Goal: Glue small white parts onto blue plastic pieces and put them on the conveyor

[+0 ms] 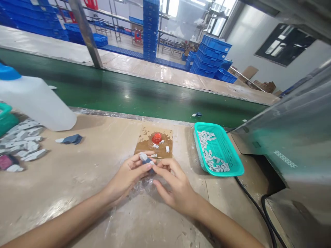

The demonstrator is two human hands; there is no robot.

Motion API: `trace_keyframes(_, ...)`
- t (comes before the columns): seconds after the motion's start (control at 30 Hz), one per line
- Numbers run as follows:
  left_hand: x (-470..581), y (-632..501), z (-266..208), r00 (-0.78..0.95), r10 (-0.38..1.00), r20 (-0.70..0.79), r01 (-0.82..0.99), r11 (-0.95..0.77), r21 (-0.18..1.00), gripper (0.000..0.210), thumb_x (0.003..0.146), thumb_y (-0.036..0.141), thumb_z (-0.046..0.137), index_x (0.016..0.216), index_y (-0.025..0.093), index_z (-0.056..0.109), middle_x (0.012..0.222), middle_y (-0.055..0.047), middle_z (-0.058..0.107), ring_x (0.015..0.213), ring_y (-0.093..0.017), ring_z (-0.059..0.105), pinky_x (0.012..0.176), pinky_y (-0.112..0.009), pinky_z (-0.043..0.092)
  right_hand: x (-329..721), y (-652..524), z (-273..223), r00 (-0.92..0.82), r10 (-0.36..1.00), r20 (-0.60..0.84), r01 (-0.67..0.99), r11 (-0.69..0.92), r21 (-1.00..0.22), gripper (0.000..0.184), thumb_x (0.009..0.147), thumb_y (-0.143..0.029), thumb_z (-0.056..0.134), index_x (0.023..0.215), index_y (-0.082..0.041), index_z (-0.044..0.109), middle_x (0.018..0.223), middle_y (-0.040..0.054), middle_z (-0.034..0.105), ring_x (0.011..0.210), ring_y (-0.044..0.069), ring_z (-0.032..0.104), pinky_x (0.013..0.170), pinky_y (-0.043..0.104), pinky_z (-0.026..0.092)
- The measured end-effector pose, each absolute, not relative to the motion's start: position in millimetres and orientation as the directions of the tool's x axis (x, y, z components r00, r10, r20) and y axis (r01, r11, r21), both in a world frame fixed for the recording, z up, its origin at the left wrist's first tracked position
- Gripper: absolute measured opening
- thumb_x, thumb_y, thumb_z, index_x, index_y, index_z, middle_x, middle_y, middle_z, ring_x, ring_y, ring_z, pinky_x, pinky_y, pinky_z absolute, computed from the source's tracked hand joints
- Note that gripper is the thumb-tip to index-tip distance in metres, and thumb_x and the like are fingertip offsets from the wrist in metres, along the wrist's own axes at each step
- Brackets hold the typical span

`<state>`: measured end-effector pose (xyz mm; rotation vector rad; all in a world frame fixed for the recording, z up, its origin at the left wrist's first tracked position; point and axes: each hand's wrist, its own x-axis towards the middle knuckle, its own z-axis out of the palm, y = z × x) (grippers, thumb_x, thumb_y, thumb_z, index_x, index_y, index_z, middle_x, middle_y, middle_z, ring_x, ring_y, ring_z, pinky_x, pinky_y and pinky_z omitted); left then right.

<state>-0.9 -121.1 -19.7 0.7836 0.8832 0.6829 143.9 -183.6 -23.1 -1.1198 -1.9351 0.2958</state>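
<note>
My left hand [131,173] is closed around a small dark blue and white part [146,159], pinching it between thumb and fingers. My right hand [176,185] reaches in from the other side. Its index fingertip touches the part, while the thumb stands apart below. Just beyond the hands lies a wet brown board [143,139] with a red cap [156,138] and several small white pieces [167,149] on it. A similar blue and white part [69,139] rests on the table to the left.
At right stands a turquoise basket [234,162] holding many small white pieces. Grey-white parts [28,139] are piled at left near a white jug [49,103] with a blue cap. A green conveyor belt [116,93] runs behind; a metal machine housing [297,148] flanks the right.
</note>
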Motion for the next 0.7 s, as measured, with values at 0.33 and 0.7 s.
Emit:
trace_keyframes(0.33, 16.3, -88.1, 4.1, 0.373, 0.846, -0.380, -0.094, 0.442, 0.892, 0.054, 0.079, 0.015, 0.050, 0.131, 0.020, 0.035, 0.104, -0.009, 0.064, 0.082, -0.016, 0.061, 0.083, -0.030, 0.047, 167.6, -174.8, -10.8, -0.288, 0.773, 0.565, 0.769, 0.538, -0.345, 0.032, 0.082, -0.009, 0.040, 0.110, -0.010, 0.054, 0.099, 0.0129, 0.053, 0.090, 0.019, 0.050, 0.077, 0.031, 0.048)
trace_keyframes(0.7, 7.1, 37.5, 10.6, 0.436, 0.881, 0.185, 0.767, -0.471, 0.436, 0.052, 0.084, 0.010, 0.032, 0.135, 0.006, 0.022, 0.117, -0.016, 0.051, 0.102, -0.025, 0.052, 0.094, -0.044, 0.035, 309.5, -198.1, -11.5, 0.406, 0.904, -0.134, 0.905, -0.418, -0.077, 0.012, 0.075, -0.011, 0.056, 0.081, -0.012, 0.067, 0.072, 0.0097, 0.065, 0.069, 0.020, 0.060, 0.054, 0.024, 0.035)
